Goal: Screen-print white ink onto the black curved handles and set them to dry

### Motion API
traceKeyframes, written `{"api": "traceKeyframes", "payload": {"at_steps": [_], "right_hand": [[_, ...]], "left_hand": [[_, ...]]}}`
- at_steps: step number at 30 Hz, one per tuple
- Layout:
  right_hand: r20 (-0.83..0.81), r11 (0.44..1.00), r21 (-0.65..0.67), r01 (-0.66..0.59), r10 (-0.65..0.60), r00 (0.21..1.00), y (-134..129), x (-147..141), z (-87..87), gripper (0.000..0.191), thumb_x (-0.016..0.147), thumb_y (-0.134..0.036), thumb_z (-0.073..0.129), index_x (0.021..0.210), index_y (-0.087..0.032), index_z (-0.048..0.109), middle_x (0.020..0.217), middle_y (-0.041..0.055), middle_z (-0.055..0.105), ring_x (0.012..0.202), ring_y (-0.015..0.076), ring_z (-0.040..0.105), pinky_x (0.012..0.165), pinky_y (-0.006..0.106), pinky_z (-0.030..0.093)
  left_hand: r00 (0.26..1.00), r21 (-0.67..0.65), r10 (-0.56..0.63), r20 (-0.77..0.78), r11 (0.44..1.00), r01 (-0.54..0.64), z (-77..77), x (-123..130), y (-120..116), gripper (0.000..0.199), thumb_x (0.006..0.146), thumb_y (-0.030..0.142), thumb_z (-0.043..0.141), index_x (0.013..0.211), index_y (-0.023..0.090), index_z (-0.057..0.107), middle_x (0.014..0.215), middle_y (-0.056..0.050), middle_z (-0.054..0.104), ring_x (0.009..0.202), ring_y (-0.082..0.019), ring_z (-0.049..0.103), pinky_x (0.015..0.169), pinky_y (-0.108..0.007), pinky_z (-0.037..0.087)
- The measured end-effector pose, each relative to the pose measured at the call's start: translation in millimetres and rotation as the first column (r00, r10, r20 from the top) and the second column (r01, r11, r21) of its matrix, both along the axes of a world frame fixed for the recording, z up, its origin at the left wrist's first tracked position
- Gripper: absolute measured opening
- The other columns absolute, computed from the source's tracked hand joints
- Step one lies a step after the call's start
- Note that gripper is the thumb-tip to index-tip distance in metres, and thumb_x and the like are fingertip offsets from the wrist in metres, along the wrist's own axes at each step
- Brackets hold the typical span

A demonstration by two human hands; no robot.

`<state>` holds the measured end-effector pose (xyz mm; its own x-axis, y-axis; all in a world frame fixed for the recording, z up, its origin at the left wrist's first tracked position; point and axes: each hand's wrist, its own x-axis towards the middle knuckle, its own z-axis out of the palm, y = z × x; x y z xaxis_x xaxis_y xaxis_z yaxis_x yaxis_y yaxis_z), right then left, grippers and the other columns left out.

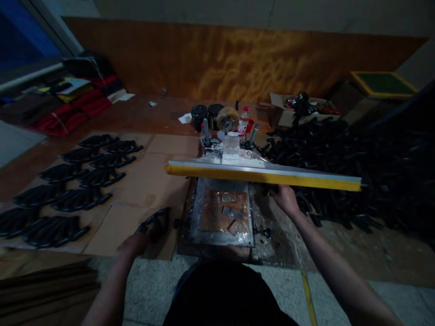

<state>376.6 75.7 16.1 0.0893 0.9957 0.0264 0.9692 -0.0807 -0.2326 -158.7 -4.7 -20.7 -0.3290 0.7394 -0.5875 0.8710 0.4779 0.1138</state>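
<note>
Plainly, the relation that counts is a sideways one: the small cluster [159, 224] of black curved pieces is set just ahead and to the right of the left hand [134, 244], on the cardboard [163, 181], between that hand and the metal plate [220, 184]. The left hand is by far the nearer; it is brought right up to the cluster, apparently touching its near left end, but its fingertips are lost in shadow and blur, so whether a piece is gripped cannot be told. The uppermost piece is laid on a slant, its long axis pointed away from that hand and to the right, towards the plate. Farther left, fans [56, 230] of similar black pieces are spread on the cardboard. The right hand [285, 197] is held on the opposite side of the plate, under the yellow-edged frame [258, 174], with its fingers turned inward by something dark; their grip is hidden, and what is held, if anything, cannot be made out. By that hand, on its outer side, the black heap [326, 149] is piled on the surface. The frame is raised above the plate, its long edge stretched from left to right.
</note>
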Motion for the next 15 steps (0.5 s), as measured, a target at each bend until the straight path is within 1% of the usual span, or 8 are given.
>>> {"api": "traceKeyframes", "payload": {"at_steps": [3,5,7,9,11,12,13,15], "right_hand": [[-0.325,0.97,0.139,-0.198,0.234,0.916,-17.8,-44.3,0.4,0.026,0.084,-0.024,0.056,0.108,-0.019,0.065,0.095,0.0056,0.068,0.09,0.0212,0.064,0.079,0.032,0.051],[-0.348,0.904,0.178,-0.388,0.426,0.835,-29.6,-82.9,-3.9,0.035,0.087,-0.019,0.051,0.119,-0.022,0.064,0.104,0.0058,0.066,0.095,0.0188,0.062,0.084,0.031,0.05],[-0.241,0.835,0.122,-0.536,0.549,0.8,-37.6,-115.2,-7.8,0.042,0.088,-0.014,0.05,0.126,-0.025,0.064,0.11,0.0081,0.064,0.1,0.0187,0.061,0.088,0.031,0.049],[-0.113,0.8,0.025,-0.6,0.599,0.793,-41.4,-134.2,-8.8,0.044,0.087,-0.012,0.052,0.127,-0.027,0.065,0.113,0.0101,0.064,0.104,0.0209,0.059,0.091,0.033,0.048],[-0.04,0.792,-0.024,-0.61,0.608,0.793,-42.6,-138.6,-6.7,0.043,0.086,-0.014,0.057,0.125,-0.029,0.066,0.114,0.011,0.065,0.109,0.0242,0.058,0.095,0.037,0.047],[-0.039,0.811,-0.015,-0.585,0.584,0.811,-42.8,-135.6,-4.9,0.041,0.085,-0.015,0.059,0.122,-0.029,0.068,0.112,0.0108,0.066,0.11,0.0249,0.059,0.095,0.038,0.047],[-0.058,0.843,0.01,-0.537,0.537,0.842,-42.7,-129.4,-2.7,0.036,0.085,-0.016,0.06,0.117,-0.027,0.071,0.108,0.0099,0.069,0.107,0.0242,0.06,0.094,0.037,0.048],[-0.123,0.915,0.062,-0.398,0.403,0.907,-40.4,-108.2,2.4,0.026,0.088,-0.018,0.055,0.105,-0.021,0.075,0.095,0.0074,0.072,0.094,0.0202,0.064,0.087,0.031,0.052]], "left_hand": [[0.994,0.205,-0.029,0.109,0.979,0.006,43.5,32.0,33.8,0.049,0.085,0.051,0.036,0.092,0.015,0.069,0.094,-0.018,0.074,0.095,-0.035,0.068,0.078,-0.041,0.05],[0.933,0.452,-0.097,0.347,0.889,-0.076,82.8,71.8,57.9,0.049,0.087,0.054,0.034,0.092,0.017,0.066,0.083,-0.01,0.072,0.081,-0.026,0.068,0.07,-0.033,0.051],[0.787,0.565,-0.174,0.591,0.786,-0.251,121.9,115.7,77.6,0.051,0.087,0.058,0.036,0.096,0.016,0.064,0.066,-0.004,0.065,0.061,-0.018,0.061,0.058,-0.027,0.048],[0.578,0.574,-0.285,0.765,0.708,-0.411,152.3,151.8,89.4,0.049,0.085,0.055,0.042,0.098,0.014,0.064,0.062,-0.001,0.061,0.052,-0.014,0.054,0.052,-0.024,0.045],[0.419,0.55,-0.372,0.828,0.68,-0.484,168.7,172.6,91.5,0.048,0.085,0.054,0.045,0.099,0.013,0.065,0.061,-0.001,0.06,0.049,-0.012,0.051,0.049,-0.023,0.043],[0.382,0.542,-0.39,0.838,0.679,-0.495,171.3,176.7,89.1,0.049,0.086,0.054,0.045,0.1,0.012,0.066,0.064,-0.002,0.062,0.05,-0.013,0.052,0.049,-0.023,0.043],[0.38,0.541,-0.391,0.838,0.677,-0.498,170.4,177.2,84.5,0.051,0.087,0.055,0.043,0.1,0.013,0.067,0.069,-0.004,0.065,0.055,-0.014,0.056,0.051,-0.024,0.045],[0.446,0.56,-0.365,0.817,0.683,-0.468,160.2,171.1,70.2,0.053,0.09,0.057,0.039,0.101,0.016,0.069,0.085,-0.006,0.071,0.073,-0.018,0.063,0.064,-0.027,0.05]]}}
